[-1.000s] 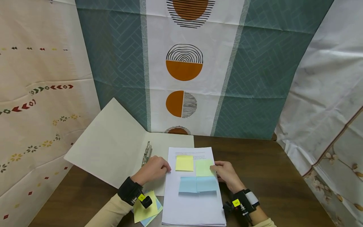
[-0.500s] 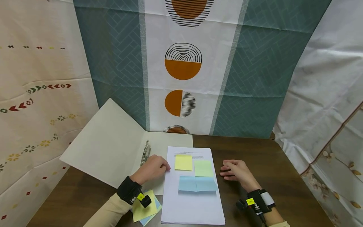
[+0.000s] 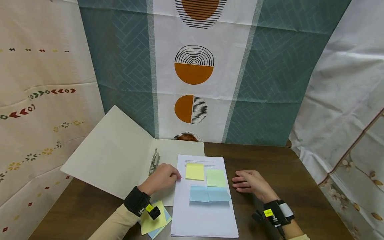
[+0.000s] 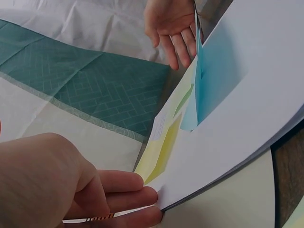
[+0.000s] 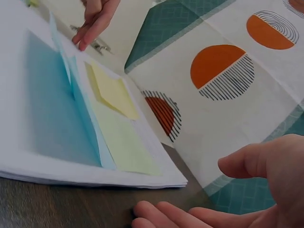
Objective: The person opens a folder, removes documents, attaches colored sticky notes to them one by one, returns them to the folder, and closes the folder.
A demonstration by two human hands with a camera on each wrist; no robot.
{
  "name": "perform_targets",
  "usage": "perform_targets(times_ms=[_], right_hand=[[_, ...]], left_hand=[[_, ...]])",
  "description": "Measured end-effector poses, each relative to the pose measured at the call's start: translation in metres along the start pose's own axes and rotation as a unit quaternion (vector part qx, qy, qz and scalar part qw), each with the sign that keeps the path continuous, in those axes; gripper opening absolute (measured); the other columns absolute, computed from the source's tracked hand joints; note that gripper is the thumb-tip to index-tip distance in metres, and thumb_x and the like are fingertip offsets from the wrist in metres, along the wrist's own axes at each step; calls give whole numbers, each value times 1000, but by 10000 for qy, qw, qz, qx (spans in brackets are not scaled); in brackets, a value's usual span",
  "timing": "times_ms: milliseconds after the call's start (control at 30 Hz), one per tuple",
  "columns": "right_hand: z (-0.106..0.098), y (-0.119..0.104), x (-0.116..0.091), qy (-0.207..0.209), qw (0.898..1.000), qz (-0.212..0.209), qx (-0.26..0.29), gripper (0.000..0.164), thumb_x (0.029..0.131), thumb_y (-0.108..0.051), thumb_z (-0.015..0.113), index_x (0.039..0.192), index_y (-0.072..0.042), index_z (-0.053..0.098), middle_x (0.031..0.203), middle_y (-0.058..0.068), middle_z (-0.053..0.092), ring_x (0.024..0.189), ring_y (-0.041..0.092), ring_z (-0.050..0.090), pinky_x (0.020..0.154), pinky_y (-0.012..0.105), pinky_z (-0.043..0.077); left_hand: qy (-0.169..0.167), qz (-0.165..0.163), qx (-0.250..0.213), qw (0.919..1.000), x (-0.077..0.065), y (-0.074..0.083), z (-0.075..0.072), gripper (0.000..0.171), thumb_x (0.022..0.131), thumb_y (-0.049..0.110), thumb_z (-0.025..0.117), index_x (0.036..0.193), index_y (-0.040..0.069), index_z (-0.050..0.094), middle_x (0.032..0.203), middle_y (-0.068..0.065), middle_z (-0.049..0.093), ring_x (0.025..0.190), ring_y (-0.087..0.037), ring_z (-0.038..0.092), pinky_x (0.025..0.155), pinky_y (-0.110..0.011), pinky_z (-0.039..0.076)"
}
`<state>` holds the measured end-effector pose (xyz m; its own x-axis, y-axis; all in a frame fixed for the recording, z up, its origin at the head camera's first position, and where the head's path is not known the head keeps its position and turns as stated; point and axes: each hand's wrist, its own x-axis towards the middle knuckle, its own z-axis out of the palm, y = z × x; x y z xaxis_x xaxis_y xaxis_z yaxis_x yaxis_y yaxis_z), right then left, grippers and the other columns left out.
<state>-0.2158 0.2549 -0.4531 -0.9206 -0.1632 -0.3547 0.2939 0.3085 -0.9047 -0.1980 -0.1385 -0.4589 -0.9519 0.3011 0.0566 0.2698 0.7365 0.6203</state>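
Note:
A stack of white paper (image 3: 204,220) lies partly over the right side of an open binder (image 3: 120,150). On its top sheet are a yellow sticky note (image 3: 194,171), a pale green sticky note (image 3: 215,178) and two blue sticky notes (image 3: 209,194), whose lower edges lift off the page. My left hand (image 3: 162,176) touches the stack's left edge with its fingertips, its fingers loosely extended in the left wrist view. Right of the stack, my right hand (image 3: 253,183) is apart from the paper, fingers relaxed and thumb spread, holding nothing.
Loose yellow, blue and green sticky notes (image 3: 153,220) lie beneath my left wrist. The binder's metal clip (image 3: 154,162) is just behind my left hand. The binder's left cover stands tilted up. Patterned cloths (image 3: 270,83) hang behind the wooden table (image 3: 288,186).
My right hand has let go of the green sticky note at the stack's right edge and moved right, off the paper. My left hand has stayed at the left edge.

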Motion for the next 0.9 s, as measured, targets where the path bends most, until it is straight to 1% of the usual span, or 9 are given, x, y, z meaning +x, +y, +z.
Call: perform_targets(times_ms=[67,167,333,500,600,733,900], right_hand=[[0,0,-1,-161,9998,35,102,66,119,-31,53,163,16,39,132,25,80,102,20,85,89,37,71],[3,-1,-1,-254,9995,60,161,66,119,-32,52,162,16,40,131,24,80,101,21,85,89,37,71],[14,-5,1,-123,9998,142,120,63,118,-32,54,160,14,45,132,26,80,101,24,86,89,37,71],[23,-9,5,74,9999,113,-41,63,116,-35,57,157,13,50,130,26,81,98,25,86,87,39,71],[25,-10,6,102,9998,126,-96,61,116,-35,56,156,12,53,131,26,80,97,25,85,87,39,71],[24,-9,6,57,9998,190,69,60,117,-34,54,157,10,53,135,25,79,100,22,84,89,39,71],[25,-4,8,4,9994,102,328,58,119,-33,49,157,11,53,139,23,77,105,20,81,94,39,70]], left_hand=[[4,9,-13,10000,0,0,0,25,101,-2,67,102,6,90,114,-10,86,90,-16,67,73,-25,49],[0,-6,3,10000,0,0,0,24,101,-2,67,102,6,90,114,-11,86,91,-16,67,73,-25,49],[-48,-33,111,9999,-1,0,1,25,101,-2,67,101,7,90,113,-9,87,93,-16,71,76,-27,53],[-39,-22,166,9999,-1,0,1,25,101,-2,67,100,7,90,110,-10,87,87,-15,68,69,-24,47],[-7,-6,191,9998,-1,0,2,25,101,-3,67,99,7,89,109,-10,86,84,-15,65,67,-23,45],[-9,-4,203,9998,-1,0,2,24,101,-2,67,100,7,89,110,-10,86,85,-15,65,68,-24,45],[-66,-18,168,9998,-2,0,3,24,101,-3,66,100,6,89,111,-11,86,85,-16,65,69,-24,46]])
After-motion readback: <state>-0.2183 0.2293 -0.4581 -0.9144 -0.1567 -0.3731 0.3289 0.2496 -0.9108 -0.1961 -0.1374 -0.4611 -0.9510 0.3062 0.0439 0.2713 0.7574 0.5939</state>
